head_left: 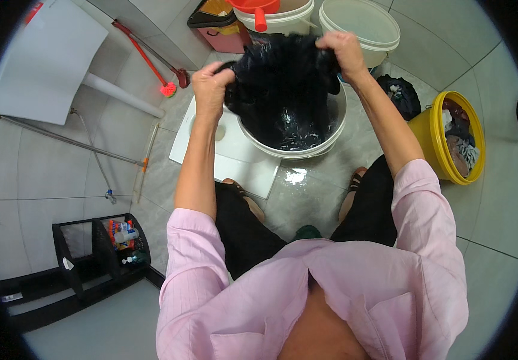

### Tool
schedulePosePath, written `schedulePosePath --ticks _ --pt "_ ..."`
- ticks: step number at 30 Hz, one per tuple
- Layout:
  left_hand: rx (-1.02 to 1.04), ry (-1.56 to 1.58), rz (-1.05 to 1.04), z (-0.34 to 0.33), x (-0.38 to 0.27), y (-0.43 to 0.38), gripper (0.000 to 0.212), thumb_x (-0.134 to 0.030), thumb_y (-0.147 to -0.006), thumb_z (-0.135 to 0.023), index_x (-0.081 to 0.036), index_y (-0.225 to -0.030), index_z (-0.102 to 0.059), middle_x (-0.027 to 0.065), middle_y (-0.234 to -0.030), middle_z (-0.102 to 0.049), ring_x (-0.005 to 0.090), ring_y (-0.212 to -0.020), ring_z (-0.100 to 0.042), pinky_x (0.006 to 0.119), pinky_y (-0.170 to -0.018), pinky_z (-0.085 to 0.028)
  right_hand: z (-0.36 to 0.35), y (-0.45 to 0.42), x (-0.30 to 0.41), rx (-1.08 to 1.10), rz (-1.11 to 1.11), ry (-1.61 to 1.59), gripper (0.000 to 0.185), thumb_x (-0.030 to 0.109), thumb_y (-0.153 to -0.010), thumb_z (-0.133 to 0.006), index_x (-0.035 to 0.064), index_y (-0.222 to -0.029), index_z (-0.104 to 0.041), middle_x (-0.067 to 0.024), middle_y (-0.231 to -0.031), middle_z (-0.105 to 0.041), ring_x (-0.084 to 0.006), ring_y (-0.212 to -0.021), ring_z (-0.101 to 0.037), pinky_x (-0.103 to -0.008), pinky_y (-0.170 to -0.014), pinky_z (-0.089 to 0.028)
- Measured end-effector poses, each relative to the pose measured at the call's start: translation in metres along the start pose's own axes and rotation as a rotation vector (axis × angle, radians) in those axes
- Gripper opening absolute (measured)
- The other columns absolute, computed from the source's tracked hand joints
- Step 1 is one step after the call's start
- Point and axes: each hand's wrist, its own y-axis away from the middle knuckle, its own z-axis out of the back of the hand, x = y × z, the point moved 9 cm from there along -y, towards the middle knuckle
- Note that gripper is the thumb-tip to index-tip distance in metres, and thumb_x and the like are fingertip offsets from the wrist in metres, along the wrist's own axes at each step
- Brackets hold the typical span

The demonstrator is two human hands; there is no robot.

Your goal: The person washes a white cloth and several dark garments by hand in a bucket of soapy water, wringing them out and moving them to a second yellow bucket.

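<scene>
Stretched between my two hands is a wet black cloth or garment [281, 76], raised over a white plastic bucket [281, 151]. My left hand [212, 85] grips its left edge and my right hand [344, 51] its upper right edge. The lower part of the cloth hangs down into the bucket, where dark, shiny water shows. Cloth covers the bucket's far rim. The bucket stands between my feet and partly in front of a white squat toilet pan [241, 175].
At the back are a white bucket with a red dipper [256, 6], another white bucket [360, 22] and a pink bin [225, 38]. To the right stands a yellow bucket of clothes [450, 135] near a black plastic bag [398, 94]. Brushes [151, 63] lean left; the floor [301, 193] is wet.
</scene>
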Motion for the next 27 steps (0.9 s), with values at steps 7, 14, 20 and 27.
schedulePosePath --ticks 7,14,20,27 --pt "0.080 0.305 0.108 -0.045 0.009 -0.011 0.017 0.002 -0.059 -0.052 0.002 -0.075 -0.059 -0.0005 -0.066 -0.053 0.0082 -0.058 -0.045 0.020 -0.054 -0.036 -0.062 -0.011 0.011 0.072 -0.124 -0.274 0.028 0.021 -0.074 -0.064 0.0012 -0.094 -0.060 -0.0031 -0.078 -0.058 -0.0092 -0.072 -0.053 -0.0234 -0.067 -0.043" --pt "0.231 0.172 0.391 -0.079 0.089 0.006 0.014 0.001 -0.056 -0.049 0.002 -0.067 -0.058 0.0021 -0.061 -0.049 0.0119 -0.054 -0.044 0.024 -0.049 -0.035 -0.123 0.043 -0.048 0.398 -0.419 -0.354 0.086 0.018 -0.061 -0.072 0.0048 -0.134 -0.029 -0.0138 -0.125 -0.044 -0.0209 -0.110 -0.045 -0.0261 -0.095 -0.031" --pt "0.322 0.217 0.363 -0.095 0.094 0.005 0.017 -0.012 -0.067 -0.054 -0.003 -0.081 -0.058 0.0021 -0.070 -0.053 0.0131 -0.063 -0.048 0.025 -0.058 -0.040 -0.112 0.036 -0.086 0.263 -0.492 0.027 0.033 0.029 -0.056 -0.072 0.0033 -0.074 -0.065 -0.0077 -0.062 -0.058 -0.0171 -0.058 -0.053 -0.0303 -0.058 -0.043" --pt "0.238 0.538 1.140 -0.104 0.157 0.057 0.070 -0.056 -0.084 -0.038 0.006 -0.116 -0.041 0.0293 -0.113 -0.047 0.0408 -0.101 -0.050 0.058 -0.081 -0.043 -0.040 0.026 -0.109 -0.162 -0.519 0.277 0.037 0.034 -0.063 -0.067 0.0104 -0.091 -0.067 -0.0158 -0.086 -0.064 -0.0317 -0.081 -0.061 -0.0384 -0.072 -0.047"
